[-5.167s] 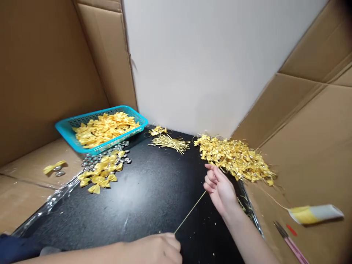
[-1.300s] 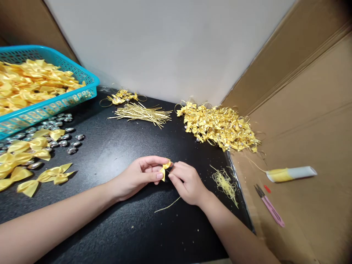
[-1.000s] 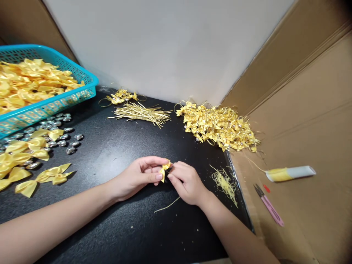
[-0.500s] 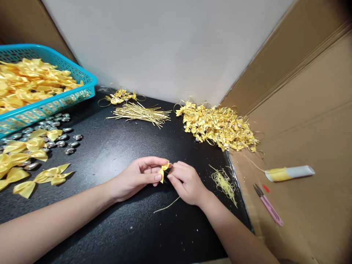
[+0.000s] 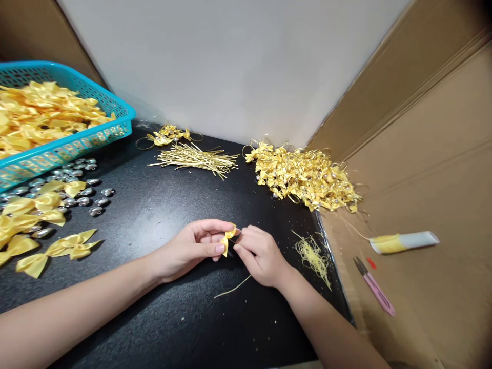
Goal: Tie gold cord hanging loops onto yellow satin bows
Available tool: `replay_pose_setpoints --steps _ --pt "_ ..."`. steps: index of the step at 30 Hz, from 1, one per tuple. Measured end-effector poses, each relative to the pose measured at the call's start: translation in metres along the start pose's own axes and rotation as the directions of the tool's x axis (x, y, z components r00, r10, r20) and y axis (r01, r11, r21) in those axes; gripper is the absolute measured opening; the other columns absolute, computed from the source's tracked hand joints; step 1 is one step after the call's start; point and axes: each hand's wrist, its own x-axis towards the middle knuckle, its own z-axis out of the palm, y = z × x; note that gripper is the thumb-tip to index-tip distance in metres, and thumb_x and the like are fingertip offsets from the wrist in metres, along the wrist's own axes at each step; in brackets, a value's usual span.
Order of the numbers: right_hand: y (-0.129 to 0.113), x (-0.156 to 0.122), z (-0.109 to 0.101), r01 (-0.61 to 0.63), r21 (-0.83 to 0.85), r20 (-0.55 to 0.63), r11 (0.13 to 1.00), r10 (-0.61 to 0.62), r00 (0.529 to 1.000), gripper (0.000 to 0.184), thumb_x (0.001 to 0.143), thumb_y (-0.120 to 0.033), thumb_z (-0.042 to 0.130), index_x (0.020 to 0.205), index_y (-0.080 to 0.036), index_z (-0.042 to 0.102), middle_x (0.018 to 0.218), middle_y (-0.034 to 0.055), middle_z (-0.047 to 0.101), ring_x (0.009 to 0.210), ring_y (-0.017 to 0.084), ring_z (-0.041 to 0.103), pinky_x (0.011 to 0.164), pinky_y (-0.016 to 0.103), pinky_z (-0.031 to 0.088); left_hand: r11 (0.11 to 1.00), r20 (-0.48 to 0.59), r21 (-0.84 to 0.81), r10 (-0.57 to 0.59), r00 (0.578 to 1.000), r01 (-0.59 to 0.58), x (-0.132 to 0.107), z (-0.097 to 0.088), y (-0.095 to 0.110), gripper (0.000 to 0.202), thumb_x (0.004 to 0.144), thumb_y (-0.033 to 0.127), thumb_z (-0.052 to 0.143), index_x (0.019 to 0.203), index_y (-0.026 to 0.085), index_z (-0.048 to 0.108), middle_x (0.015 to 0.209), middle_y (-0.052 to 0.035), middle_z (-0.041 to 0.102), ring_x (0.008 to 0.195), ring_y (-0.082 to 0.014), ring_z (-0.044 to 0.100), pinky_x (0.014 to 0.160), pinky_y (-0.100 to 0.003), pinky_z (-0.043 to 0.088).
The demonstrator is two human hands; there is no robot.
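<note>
Over the black table, my left hand [image 5: 203, 243] pinches a small yellow ribbon bow [image 5: 227, 241] between thumb and fingers. Close against its right side is my right hand [image 5: 259, 253], fingers curled in a pinch on a thin thread [image 5: 233, 292]. The thread's pale yellow tail trails out below that hand to the left. Where the thread meets the bow is hidden by my fingers. Several loose yellow bows [image 5: 73, 245] lie on the left, among silver beads [image 5: 102, 202].
A teal basket [image 5: 128, 115] heaped with bows stands back left. Gold wire ties [image 5: 198, 160] lie at the back, with finished bows [image 5: 303, 177] piled right. Thread scraps [image 5: 313, 259] sit at the right edge; beyond are pink thread snips [image 5: 374, 287] and a thread roll [image 5: 403, 242].
</note>
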Motion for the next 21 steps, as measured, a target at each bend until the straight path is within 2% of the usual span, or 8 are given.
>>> replay_pose_setpoints --steps 7,13,21 --pt "0.0001 0.0004 0.0030 -0.026 0.049 -0.027 0.998 0.027 0.999 0.035 0.101 -0.028 0.037 0.070 -0.019 0.052 0.067 0.0008 0.051 0.065 0.013 0.043 0.064 0.028 0.037 1.000 0.029 0.000 -0.014 0.999 0.014 -0.0002 -0.0014 -0.0013 0.031 0.062 0.020 0.090 0.092 0.022 0.079 0.068 0.0013 0.070 0.058 -0.0046 0.058 0.052 -0.010 0.047" --pt "-0.0030 0.0010 0.0057 -0.061 0.153 -0.045 0.986 0.069 0.997 0.034 0.101 -0.030 0.038 0.073 -0.019 0.055 0.066 0.0005 0.051 0.065 0.013 0.046 0.064 0.027 0.039 0.999 0.031 0.004 -0.043 0.999 0.043 -0.0013 -0.0046 -0.0041 0.033 0.061 0.022 0.091 0.092 0.021 0.079 0.069 0.0005 0.071 0.057 -0.0044 0.058 0.053 -0.010 0.046" --pt "-0.0058 0.0024 0.0076 -0.077 0.211 -0.055 0.974 0.090 0.994 0.039 0.101 -0.036 0.038 0.071 -0.019 0.056 0.065 0.0011 0.054 0.064 0.013 0.049 0.063 0.026 0.041 0.999 0.043 0.024 -0.030 0.999 0.029 -0.0013 -0.0026 -0.0039 0.029 0.061 0.023 0.091 0.088 0.022 0.080 0.067 0.0016 0.071 0.058 -0.0044 0.058 0.053 -0.010 0.046"
